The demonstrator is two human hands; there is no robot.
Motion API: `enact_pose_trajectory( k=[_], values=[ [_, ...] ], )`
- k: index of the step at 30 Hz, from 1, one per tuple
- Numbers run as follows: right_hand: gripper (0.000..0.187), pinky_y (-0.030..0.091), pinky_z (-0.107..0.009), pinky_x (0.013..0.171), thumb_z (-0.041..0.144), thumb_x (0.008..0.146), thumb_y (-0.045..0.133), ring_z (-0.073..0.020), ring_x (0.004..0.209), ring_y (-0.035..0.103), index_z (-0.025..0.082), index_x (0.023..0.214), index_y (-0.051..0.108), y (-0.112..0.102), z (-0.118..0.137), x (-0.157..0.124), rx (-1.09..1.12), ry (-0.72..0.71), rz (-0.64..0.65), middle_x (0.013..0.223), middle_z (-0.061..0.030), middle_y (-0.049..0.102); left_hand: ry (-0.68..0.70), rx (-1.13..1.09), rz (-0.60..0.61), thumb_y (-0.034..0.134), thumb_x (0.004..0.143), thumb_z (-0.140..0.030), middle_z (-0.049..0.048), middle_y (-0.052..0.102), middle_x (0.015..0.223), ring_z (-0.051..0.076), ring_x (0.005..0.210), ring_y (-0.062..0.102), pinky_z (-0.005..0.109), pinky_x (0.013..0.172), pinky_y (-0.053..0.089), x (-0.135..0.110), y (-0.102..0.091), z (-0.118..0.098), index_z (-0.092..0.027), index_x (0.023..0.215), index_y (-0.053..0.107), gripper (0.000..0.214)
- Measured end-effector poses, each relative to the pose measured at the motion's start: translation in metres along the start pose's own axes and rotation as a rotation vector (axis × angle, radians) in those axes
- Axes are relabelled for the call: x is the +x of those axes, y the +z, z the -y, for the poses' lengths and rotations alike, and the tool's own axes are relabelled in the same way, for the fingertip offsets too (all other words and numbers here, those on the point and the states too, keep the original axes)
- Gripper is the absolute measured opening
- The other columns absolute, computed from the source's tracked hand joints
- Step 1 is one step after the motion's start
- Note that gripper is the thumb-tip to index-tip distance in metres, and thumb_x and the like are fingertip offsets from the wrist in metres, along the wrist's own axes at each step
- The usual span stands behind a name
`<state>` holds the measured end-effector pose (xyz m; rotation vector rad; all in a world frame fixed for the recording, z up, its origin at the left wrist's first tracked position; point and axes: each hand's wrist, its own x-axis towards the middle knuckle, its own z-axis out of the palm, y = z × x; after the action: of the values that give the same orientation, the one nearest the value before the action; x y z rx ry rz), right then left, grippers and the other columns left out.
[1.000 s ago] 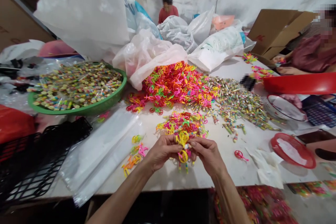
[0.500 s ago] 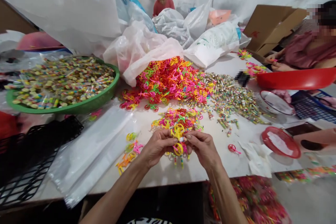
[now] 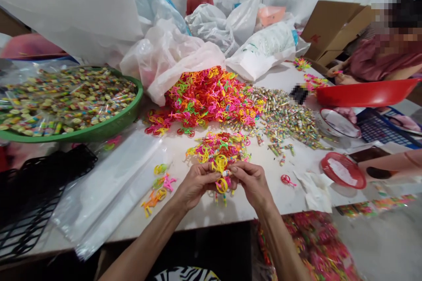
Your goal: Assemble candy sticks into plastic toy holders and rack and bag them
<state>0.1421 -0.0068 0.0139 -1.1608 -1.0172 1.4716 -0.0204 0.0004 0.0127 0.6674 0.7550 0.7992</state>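
Still, the left hand (image 3: 198,186) and right hand (image 3: 252,184) stay pressed close together, their grip unchanged, fingertips pinching a small wrapped tube (image 3: 225,173) amid yellow plastic rings (image 3: 221,163), near the bench's front edge (image 3: 198,224), just before a small heap of neon rings (image 3: 217,149).

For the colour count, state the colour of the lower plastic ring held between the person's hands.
The lower plastic ring is bright yellow, clearest in the head view.
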Motion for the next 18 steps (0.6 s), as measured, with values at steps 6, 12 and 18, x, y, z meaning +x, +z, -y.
enact_pose_trajectory(
  k=[6, 12, 18],
  values=[
    [0.017, 0.041, -0.023, 0.045, 0.034, 0.072, 0.065, -0.0108, 0.042, 0.053, 0.017, 0.071, 0.067, 0.006, 0.005, -0.002, -0.279, -0.12, -0.106, 0.05, 0.0016, 0.057, 0.102, 0.124, -0.122, 0.071, 0.062, -0.033, 0.0041, 0.065, 0.066, 0.014, 0.058, 0.06, 0.028, 0.058, 0.05, 0.006, 0.001, 0.007, -0.011, 0.079, 0.064, 0.029],
    [0.027, 0.042, -0.023, 0.046, 0.041, 0.075, 0.059, -0.0106, 0.043, 0.052, 0.015, 0.078, 0.067, -0.004, -0.004, 0.029, -0.105, -0.065, -0.17, 0.051, 0.0007, 0.058, 0.261, 0.485, -0.266, 0.063, 0.067, -0.041, 0.0044, 0.065, 0.078, 0.016, 0.062, 0.06, 0.029, 0.057, 0.051, 0.024, 0.003, -0.015, -0.014, 0.097, 0.06, 0.04],
    [0.028, 0.045, -0.024, 0.065, 0.04, 0.079, 0.053, -0.0138, 0.073, 0.059, 0.022, 0.095, 0.068, -0.068, -0.004, 0.07, -0.828, -0.227, -0.264, 0.096, -0.0032, 0.063, 0.535, 1.317, -0.634, 0.049, 0.078, -0.031, 0.0035, 0.066, 0.095, 0.017, 0.081, 0.06, 0.029, 0.073, 0.045, 0.07, -0.068, -0.072, -0.018, 0.099, 0.061, 0.027]
  ],
)
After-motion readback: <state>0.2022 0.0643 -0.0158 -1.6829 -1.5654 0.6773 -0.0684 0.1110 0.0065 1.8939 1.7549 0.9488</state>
